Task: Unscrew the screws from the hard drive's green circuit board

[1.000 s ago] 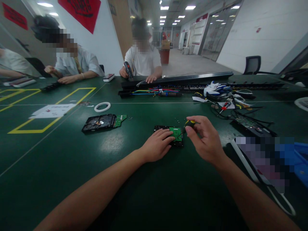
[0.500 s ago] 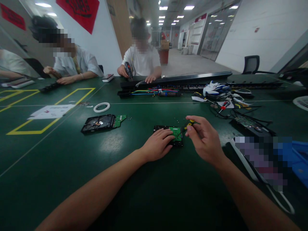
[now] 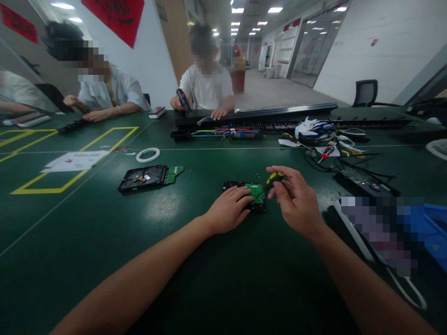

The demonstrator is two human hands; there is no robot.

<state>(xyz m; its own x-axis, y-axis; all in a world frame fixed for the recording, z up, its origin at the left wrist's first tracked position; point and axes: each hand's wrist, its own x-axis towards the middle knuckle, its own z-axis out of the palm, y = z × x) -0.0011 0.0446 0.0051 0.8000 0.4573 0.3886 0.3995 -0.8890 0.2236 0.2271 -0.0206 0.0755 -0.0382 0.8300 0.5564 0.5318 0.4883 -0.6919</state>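
A hard drive [image 3: 258,208] lies on the green table in front of me, its green circuit board [image 3: 256,190] facing up. My left hand [image 3: 228,209] holds it down, fingers across its left part and thumb by the near edge; the hand covers much of the drive. My right hand [image 3: 296,197] grips a screwdriver [image 3: 275,177] by its yellow and black handle, between thumb and fingers. The shaft slants down-left to the board near my left fingertips; its tip is too small to make out. A few tiny screws [image 3: 256,173] lie just beyond the drive.
Left stands another hard drive [image 3: 143,179] with a green board at its end, near a white ring [image 3: 148,155]. Farther back lie wires [image 3: 213,132], gloves [image 3: 310,128] and a red screwdriver [image 3: 326,152]. A blue basket [image 3: 435,228] sits right. Across the table, a person holds a power screwdriver [image 3: 183,100].
The screwdriver handle has turned and tilted slightly in my right hand, showing more of its side. My left hand and the hard drive stay put. The person opposite has tilted the power screwdriver.
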